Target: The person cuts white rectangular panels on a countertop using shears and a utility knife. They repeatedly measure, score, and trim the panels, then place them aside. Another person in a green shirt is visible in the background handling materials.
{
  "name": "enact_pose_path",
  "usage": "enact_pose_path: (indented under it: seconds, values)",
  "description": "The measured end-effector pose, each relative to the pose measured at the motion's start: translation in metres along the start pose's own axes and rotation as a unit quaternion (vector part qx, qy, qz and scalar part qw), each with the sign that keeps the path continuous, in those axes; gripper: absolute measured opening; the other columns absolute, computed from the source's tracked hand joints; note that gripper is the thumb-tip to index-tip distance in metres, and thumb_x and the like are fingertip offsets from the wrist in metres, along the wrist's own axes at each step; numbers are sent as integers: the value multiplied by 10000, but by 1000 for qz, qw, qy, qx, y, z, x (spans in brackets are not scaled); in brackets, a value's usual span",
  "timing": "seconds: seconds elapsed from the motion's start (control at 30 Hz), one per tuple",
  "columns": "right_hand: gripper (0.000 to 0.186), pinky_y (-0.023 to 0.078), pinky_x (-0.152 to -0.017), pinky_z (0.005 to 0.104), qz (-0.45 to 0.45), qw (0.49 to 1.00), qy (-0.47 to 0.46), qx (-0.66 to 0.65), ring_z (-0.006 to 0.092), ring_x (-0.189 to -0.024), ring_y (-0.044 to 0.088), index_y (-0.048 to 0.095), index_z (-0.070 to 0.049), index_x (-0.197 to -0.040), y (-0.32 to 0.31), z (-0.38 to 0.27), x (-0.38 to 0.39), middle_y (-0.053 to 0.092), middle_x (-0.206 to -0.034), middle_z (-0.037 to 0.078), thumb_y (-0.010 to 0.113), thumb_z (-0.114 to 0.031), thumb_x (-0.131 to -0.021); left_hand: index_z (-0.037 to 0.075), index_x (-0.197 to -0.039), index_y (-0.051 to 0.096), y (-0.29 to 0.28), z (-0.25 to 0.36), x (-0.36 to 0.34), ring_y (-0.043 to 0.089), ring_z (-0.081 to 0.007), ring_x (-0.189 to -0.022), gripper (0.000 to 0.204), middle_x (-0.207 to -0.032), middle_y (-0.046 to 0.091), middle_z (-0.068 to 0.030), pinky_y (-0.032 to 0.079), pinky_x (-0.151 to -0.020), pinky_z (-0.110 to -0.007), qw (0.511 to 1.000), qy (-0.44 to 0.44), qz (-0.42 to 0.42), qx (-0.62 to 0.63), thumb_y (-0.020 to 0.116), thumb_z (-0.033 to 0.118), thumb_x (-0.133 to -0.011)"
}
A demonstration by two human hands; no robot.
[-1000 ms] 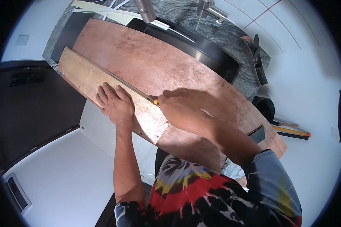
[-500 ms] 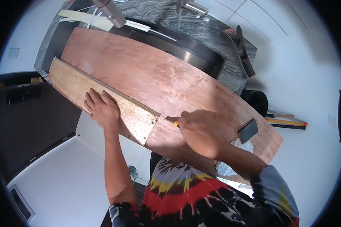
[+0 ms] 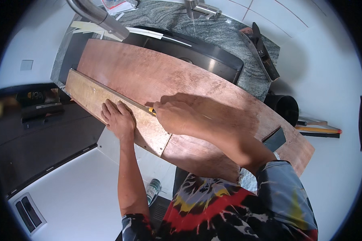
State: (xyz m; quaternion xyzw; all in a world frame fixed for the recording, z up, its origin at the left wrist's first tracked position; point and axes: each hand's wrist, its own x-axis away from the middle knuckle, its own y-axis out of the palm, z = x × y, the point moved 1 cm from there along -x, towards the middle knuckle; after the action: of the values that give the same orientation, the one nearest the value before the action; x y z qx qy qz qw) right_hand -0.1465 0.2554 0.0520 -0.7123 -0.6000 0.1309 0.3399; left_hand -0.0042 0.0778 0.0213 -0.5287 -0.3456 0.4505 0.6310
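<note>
Head view puts the yellow tool (image 3: 151, 111) just left of the right hand's (image 3: 175, 116) fingers, which are curled around it, at the far edge of the pale wooden board (image 3: 149, 130). That board's long axis slants from far left of those fingers toward the near right, over the reddish sheet (image 3: 128, 62). The left hand (image 3: 118, 120) rests on the board, its fingers slightly spread; the right hand is nearer the edge. Whether the tool's tip touches the sheet, I cannot tell.
</note>
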Motion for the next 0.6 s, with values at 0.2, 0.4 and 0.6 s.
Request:
enact_pose_path:
  seconds: [0.2,0.4,0.6]
  values:
    - [244,604,-847,480,-53,998,29,8,408,-1001,746,618,84,-1141,2,-9,3,723,-1030,298,501,-18,-953,66,-1608,373,0,0,-1,217,-409,-1572,673,-1696,282,-179,270,-1207,-641,1000,-6,13,-4,378,489,-1085]
    - [231,607,-783,480,-69,996,17,58,393,-930,763,624,69,-1126,-15,-6,27,745,-992,259,499,-21,-954,64,-1595,398,5,-7,0,243,-410,-1562,669,-1685,311,-175,285,-1208,-623,1000,4,29,-7,390,495,-1084]
    - [192,607,-752,464,-60,997,19,54,396,-872,766,596,50,-1098,0,8,64,747,-926,245,509,-23,-943,74,-1597,403,4,-6,-1,257,-389,-1563,667,-1685,320,-167,283,-1210,-614,999,-2,36,-8,385,502,-1086]
